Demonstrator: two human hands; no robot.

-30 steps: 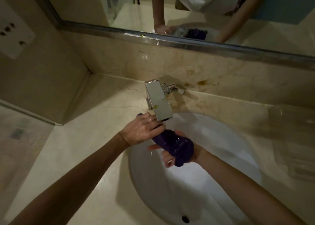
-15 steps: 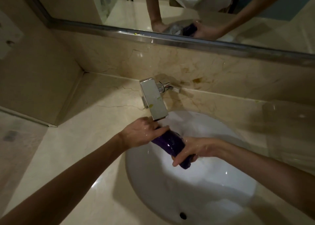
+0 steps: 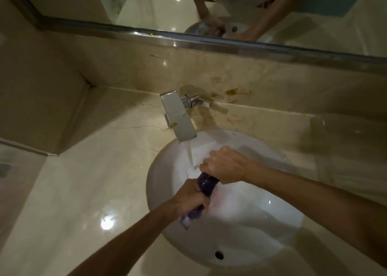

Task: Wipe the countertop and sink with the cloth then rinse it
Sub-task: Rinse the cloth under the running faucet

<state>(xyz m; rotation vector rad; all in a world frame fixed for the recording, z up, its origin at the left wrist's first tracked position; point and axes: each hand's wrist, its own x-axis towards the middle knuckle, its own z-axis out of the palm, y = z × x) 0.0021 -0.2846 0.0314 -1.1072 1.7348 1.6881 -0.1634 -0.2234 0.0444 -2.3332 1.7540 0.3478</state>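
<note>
Chrome faucet [image 3: 178, 116] running; mirror [image 3: 209, 8] above; brownish marks, perhaps stains [image 3: 232, 91].

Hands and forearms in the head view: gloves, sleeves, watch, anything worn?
Nothing worn. Left hand and right hand are bare, no gloves. Both forearms are bare to the frame edge, with no sleeve cuffs, watch or bands showing. No rings that I can make out, though the dim light and blur limit that. The hands look wet and shiny.

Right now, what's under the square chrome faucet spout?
A stream of water falls from the square chrome faucet spout into the white oval sink. The rolled purple cloth, gripped by the left hand and right hand, sits just beside it. The basin beneath them is hidden.
</note>
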